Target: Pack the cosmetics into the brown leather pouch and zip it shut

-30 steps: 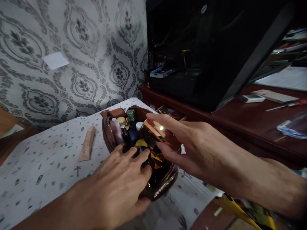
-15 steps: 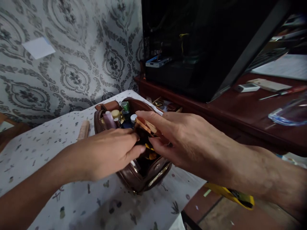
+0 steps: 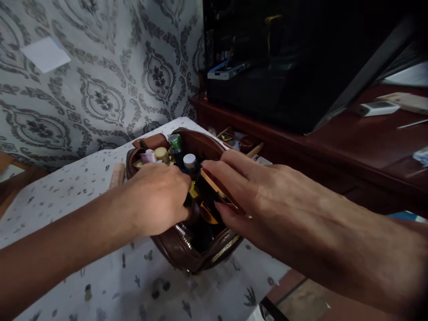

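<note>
Beige and slim, the soft tube (image 3: 117,176) lies outside on your bench (image 3: 60,187) with its white plant-print cloth, so the work looks part-way: most small items in view are in the open brown leather bag (image 3: 170,250), and that tube is apart. Your left hand (image 3: 160,196) reaches into the bag; its fingers are hidden, so you cannot tell what they grip, if anything. Just behind it, the lilac tube (image 3: 149,156), the round cream-capped container (image 3: 162,154) and the green-capped dark bottle (image 3: 174,141) stand close together, with the white-capped dark bottle (image 3: 190,161) to their right. Your right hand (image 3: 214,186) has its fingers closed on the flat copper-edged case (image 3: 211,182), tilted inside the bag, its face dark. Nearest you, the gold-toothed metal zip (image 3: 225,248) remains undone.
</note>
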{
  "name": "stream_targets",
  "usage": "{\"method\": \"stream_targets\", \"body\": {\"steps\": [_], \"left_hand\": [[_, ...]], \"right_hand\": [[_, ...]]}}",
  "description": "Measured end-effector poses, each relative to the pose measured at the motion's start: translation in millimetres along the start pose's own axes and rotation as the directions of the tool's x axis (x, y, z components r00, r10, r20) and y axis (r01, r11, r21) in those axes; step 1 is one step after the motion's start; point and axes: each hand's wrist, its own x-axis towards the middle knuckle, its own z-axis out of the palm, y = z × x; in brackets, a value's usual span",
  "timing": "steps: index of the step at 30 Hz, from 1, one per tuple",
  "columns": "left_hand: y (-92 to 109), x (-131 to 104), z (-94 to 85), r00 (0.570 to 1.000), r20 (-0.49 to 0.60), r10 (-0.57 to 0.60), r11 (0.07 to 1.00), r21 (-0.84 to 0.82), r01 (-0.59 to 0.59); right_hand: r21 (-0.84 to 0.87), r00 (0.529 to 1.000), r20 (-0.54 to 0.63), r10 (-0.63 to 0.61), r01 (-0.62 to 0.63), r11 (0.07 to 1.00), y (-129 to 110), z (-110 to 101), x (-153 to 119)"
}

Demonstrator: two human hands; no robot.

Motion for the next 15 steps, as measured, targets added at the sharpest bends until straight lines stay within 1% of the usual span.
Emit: {"method": "stream_targets", "body": {"steps": [4, 6, 9, 13, 15], "left_hand": [[-1.9, 3.5, -3.4, 1.000, 0.011, -0.004, 1.000, 0.013, 0.004], [-4.9, 6.5, -1.0, 0.999, -0.018, 0.048, 0.999, 0.013, -0.048], [-12.2, 9.3, 6.7, 0.988, -0.079, 0.135, 0.990, -0.022, -0.137], [-19.2, 8.1, 15.1, 0.991, -0.083, 0.109, 0.992, -0.058, -0.114], [-19.6, 7.2, 16.6, 0.988, -0.111, 0.106, 0.991, -0.076, -0.115]], "right_hand": [[-0.113, 0.998, 0.066, -0.011, 0.018, 0.993, -0.3, 1.5, 0.2], [-0.168, 0.995, 0.092, -0.030, 0.045, 0.985, -0.8, 2.0, 1.7], [-0.218, 0.990, 0.140, -0.027, 0.057, 0.974, -2.8, 1.7, 3.4], [-0.236, 0.986, 0.168, -0.021, 0.061, 0.970, -6.5, -2.5, 3.2], [-0.242, 0.985, 0.167, -0.049, 0.089, 0.966, -6.5, -4.9, 3.2]]}}
